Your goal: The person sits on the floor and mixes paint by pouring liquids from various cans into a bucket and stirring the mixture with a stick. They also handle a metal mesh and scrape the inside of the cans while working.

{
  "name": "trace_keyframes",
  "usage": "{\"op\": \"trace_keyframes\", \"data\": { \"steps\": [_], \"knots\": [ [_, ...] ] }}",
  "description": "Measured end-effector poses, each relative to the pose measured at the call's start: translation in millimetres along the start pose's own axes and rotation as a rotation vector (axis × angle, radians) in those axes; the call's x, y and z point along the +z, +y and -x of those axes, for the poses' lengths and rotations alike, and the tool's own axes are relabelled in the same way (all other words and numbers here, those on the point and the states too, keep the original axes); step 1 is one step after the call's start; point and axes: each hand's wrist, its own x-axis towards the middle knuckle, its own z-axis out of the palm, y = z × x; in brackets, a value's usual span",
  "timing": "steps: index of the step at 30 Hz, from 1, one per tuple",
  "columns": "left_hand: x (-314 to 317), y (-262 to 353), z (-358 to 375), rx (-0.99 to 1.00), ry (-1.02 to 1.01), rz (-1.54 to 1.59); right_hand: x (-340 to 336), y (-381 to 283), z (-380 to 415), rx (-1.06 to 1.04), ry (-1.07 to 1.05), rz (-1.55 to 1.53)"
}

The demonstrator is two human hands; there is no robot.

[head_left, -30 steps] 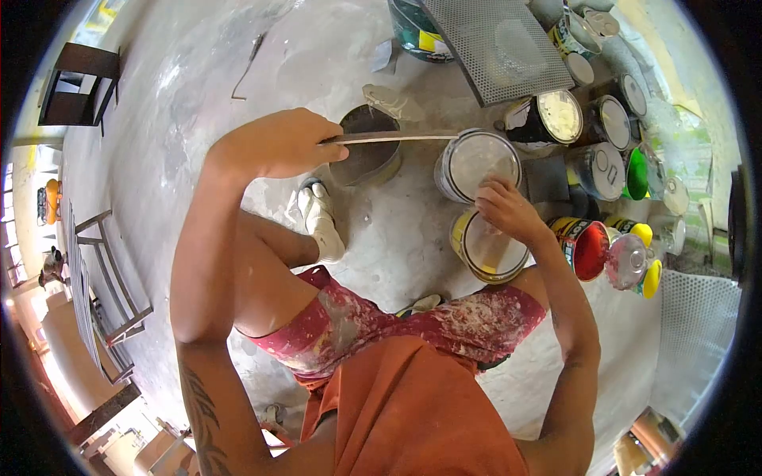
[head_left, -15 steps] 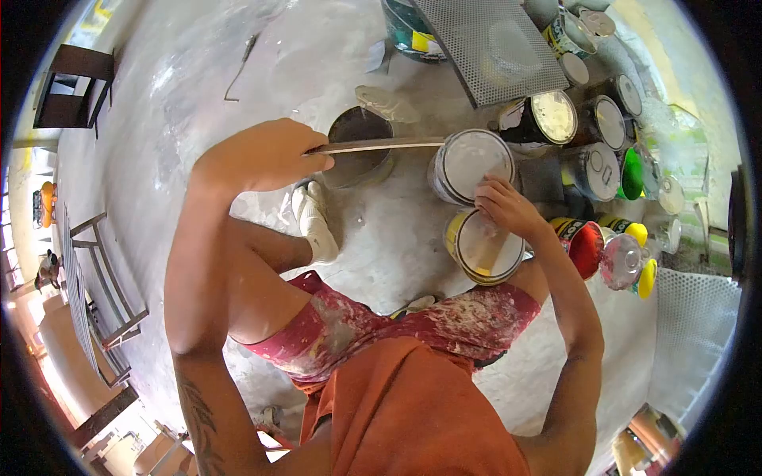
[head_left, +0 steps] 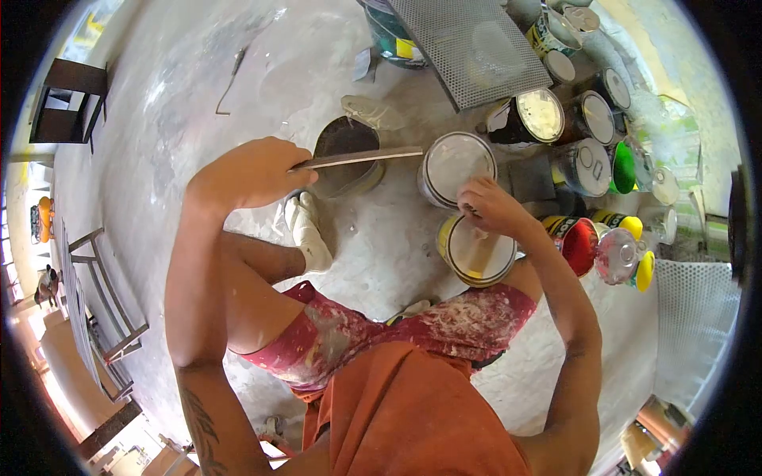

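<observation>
My left hand (head_left: 262, 170) is closed round one end of a thin flat stick (head_left: 365, 156), which reaches across a dark round bucket (head_left: 347, 151) on the floor. The stick's free end points at an upright can with a pale grey top (head_left: 459, 163), just short of its rim. My right hand (head_left: 494, 208) is at the near rim of that can, its fingers pressed together; a small dark bit shows between them, too small to name. Directly below my right hand stands a second can (head_left: 479, 252) with a pale top and a yellowish patch.
Many paint cans stand at the right, among them a red one (head_left: 579, 246) and a green one (head_left: 624, 166). A perforated metal sheet (head_left: 476, 51) lies at the top by a teal bucket (head_left: 385, 32). At the left are a metal frame (head_left: 103, 297) and a dark stool (head_left: 71, 99).
The stick's free end has drawn back from the grey-topped can. My right hand has turned at the rim, fingers more curled. The surroundings have shifted slightly left in view.
</observation>
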Motion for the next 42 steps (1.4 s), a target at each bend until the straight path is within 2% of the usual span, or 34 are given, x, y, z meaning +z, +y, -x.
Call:
{"op": "trace_keyframes", "data": {
  "steps": [2,4,5,7,8,11,13,20,21,22,25,27,28,30,31,33,35,37,39,42],
  "knots": [
    [3,-2,0,0.018,0.011,0.009,-8,-1,-16,0.055,-0.015,-0.029],
    [1,5,-2,-0.005,-0.027,0.018,-20,-8,-39,0.246,0.451,0.109],
    [-1,8,-3,-0.024,-0.063,0.016,-15,-3,-43,0.250,0.451,0.105],
    [8,1,-7,0.042,-0.025,0.016,-2,8,-50,0.362,0.260,0.253],
    [8,1,-7,0.102,0.018,0.028,1,8,-51,0.364,0.266,0.255],
    [6,4,-3,0.021,-0.007,-0.011,12,2,-43,0.390,0.270,0.233],
    [7,2,-1,0.038,-0.006,0.003,15,-1,-39,0.362,0.332,0.292],
    [6,-2,-6,0.131,0.049,-0.049,26,-8,-48,0.414,0.347,0.349],
    [-3,12,-4,0.036,-0.032,-0.015,32,-4,-45,0.401,0.401,0.342],
    [-2,14,-4,0.053,-0.040,-0.034,40,-8,-41,0.426,0.412,0.340],
    [-1,6,-9,0.088,0.008,-0.054,23,-12,-47,0.425,0.445,0.363],
    [-5,12,-5,0.178,0.062,-0.036,6,-28,-60,0.486,0.218,0.424],
    [-6,16,-3,0.206,0.067,-0.030,0,-35,-71,0.504,0.238,0.437],
    [-7,25,0,0.262,0.093,0.007,-12,-35,-89,0.325,0.348,0.353],
    [-9,31,-3,0.301,0.104,0.052,-15,-23,-86,0.329,0.358,0.361],
    [-8,46,-7,0.334,0.125,0.059,-1,5,-73,-0.014,0.356,0.364],
    [-6,58,-9,0.419,0.227,0.109,0,18,-79,-0.025,0.356,0.404],
    [0,69,-8,0.386,0.220,0.116,11,10,-81,-0.022,0.349,0.429],
    [-4,84,-12,0.352,0.250,0.127,7,2,-91,0.130,0.427,0.389],
    [-2,98,3,0.431,0.295,0.174,13,1,-81,0.156,0.469,0.371]
  ]
}}
